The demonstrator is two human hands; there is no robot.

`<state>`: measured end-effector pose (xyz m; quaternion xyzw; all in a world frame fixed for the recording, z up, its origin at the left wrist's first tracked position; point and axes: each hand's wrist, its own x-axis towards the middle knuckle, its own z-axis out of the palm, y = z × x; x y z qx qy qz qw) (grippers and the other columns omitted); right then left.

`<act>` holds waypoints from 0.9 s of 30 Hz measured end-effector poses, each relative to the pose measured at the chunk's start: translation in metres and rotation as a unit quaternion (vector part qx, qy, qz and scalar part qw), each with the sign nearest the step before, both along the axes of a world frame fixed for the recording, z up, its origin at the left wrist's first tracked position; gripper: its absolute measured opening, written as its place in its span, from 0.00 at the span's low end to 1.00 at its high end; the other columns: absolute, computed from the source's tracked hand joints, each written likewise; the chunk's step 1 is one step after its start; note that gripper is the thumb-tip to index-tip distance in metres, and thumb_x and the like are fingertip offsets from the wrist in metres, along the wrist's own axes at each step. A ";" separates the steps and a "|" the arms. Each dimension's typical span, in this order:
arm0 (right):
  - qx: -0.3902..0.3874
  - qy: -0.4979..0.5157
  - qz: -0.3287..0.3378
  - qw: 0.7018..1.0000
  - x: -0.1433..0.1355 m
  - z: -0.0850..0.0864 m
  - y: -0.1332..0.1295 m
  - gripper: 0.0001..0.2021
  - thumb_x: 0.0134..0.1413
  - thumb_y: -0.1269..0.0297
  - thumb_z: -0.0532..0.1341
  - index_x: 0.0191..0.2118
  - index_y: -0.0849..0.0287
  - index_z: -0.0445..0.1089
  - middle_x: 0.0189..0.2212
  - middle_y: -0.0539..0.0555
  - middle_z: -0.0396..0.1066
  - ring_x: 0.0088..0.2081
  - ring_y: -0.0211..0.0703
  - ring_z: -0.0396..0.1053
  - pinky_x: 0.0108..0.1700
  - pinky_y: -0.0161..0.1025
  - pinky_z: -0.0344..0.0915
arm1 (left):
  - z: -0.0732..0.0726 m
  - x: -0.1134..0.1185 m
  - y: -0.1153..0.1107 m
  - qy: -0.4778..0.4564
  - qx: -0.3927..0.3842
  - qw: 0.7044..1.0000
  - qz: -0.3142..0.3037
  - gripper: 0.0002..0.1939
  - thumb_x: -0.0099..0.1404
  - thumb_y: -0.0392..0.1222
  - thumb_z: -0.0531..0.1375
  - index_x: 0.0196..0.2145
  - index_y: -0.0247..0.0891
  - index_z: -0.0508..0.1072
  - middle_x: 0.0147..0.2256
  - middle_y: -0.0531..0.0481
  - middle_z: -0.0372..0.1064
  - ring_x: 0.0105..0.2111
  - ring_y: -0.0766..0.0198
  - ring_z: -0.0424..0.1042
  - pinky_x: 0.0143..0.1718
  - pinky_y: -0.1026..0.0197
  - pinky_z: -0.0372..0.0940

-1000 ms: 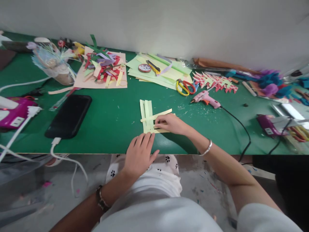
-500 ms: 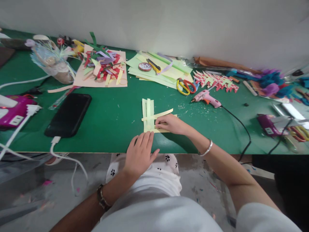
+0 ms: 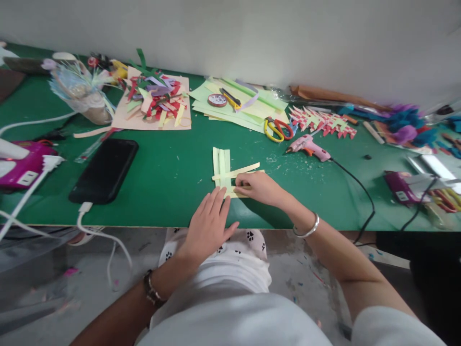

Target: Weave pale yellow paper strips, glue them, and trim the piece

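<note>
Pale green paper strips (image 3: pixel 224 163) stand side by side on the green table near its front edge. A pale yellow paper strip (image 3: pixel 245 170) crosses them at a slant, its right end free. Lower down, more yellow strips run rightward beneath my right hand (image 3: pixel 262 188). Thumb and fingers of that hand are pinched on a yellow strip just right of the green ones. My left hand (image 3: pixel 209 216) lies flat, fingers stretched, its fingertips over the lower ends of the green strips. The fingers hide part of the lower crossing.
Behind the strips lie scissors (image 3: pixel 274 130), a pink glue gun (image 3: pixel 309 146) with a black cord, and a cutter (image 3: pixel 230 97) on paper sheets (image 3: pixel 248 120). A phone (image 3: pixel 104 170) with a white cable is on the left. Cut paper scraps (image 3: pixel 158 98) pile up further back.
My left hand has slid slightly forward, so its fingertips now cover the lower ends of the green strips. My right hand has shifted a little to the right, still pinching.
</note>
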<state>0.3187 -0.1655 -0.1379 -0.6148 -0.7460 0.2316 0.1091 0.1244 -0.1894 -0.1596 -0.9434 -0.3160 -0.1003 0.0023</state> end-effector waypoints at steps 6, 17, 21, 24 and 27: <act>0.091 -0.080 0.001 0.993 0.001 0.012 -0.002 0.09 0.56 0.61 0.55 0.30 0.59 0.68 0.29 0.53 0.69 0.30 0.39 0.63 0.32 0.36 0.51 | 0.000 0.001 0.003 0.017 -0.026 1.000 0.001 0.29 0.63 0.53 0.52 0.52 0.25 0.63 0.58 0.29 0.54 0.58 0.45 0.53 0.56 0.48 0.54; 0.160 -0.131 -0.006 0.978 0.007 -0.011 0.011 0.07 0.56 0.67 0.54 0.39 0.55 0.67 0.43 0.53 0.68 0.45 0.45 0.64 0.54 0.52 0.38 | 0.003 0.001 0.002 0.018 -0.030 0.999 0.002 0.29 0.63 0.52 0.51 0.53 0.25 0.62 0.58 0.30 0.53 0.59 0.46 0.52 0.55 0.49 0.55; 0.173 -0.107 -0.012 0.979 0.004 -0.006 0.013 0.06 0.57 0.64 0.53 0.34 0.56 0.66 0.39 0.51 0.68 0.42 0.43 0.65 0.55 0.55 0.30 | 0.004 0.002 0.002 0.029 -0.024 0.999 0.005 0.29 0.62 0.52 0.52 0.52 0.25 0.63 0.57 0.29 0.54 0.58 0.45 0.53 0.55 0.50 0.56; 0.142 -0.095 -0.017 0.985 0.004 -0.004 0.015 0.09 0.58 0.63 0.52 0.30 0.57 0.65 0.37 0.50 0.68 0.41 0.42 0.65 0.54 0.55 0.31 | 0.005 0.002 0.002 0.033 -0.024 0.999 0.006 0.28 0.62 0.51 0.52 0.52 0.25 0.63 0.57 0.29 0.54 0.58 0.45 0.53 0.54 0.50 0.56; 0.126 -0.111 -0.032 0.985 0.002 -0.005 0.014 0.09 0.57 0.64 0.52 0.27 0.58 0.65 0.37 0.51 0.68 0.40 0.42 0.65 0.52 0.53 0.35 | 0.005 0.002 0.002 0.026 -0.028 0.999 0.005 0.28 0.63 0.51 0.52 0.52 0.25 0.63 0.57 0.29 0.54 0.59 0.46 0.52 0.55 0.50 0.55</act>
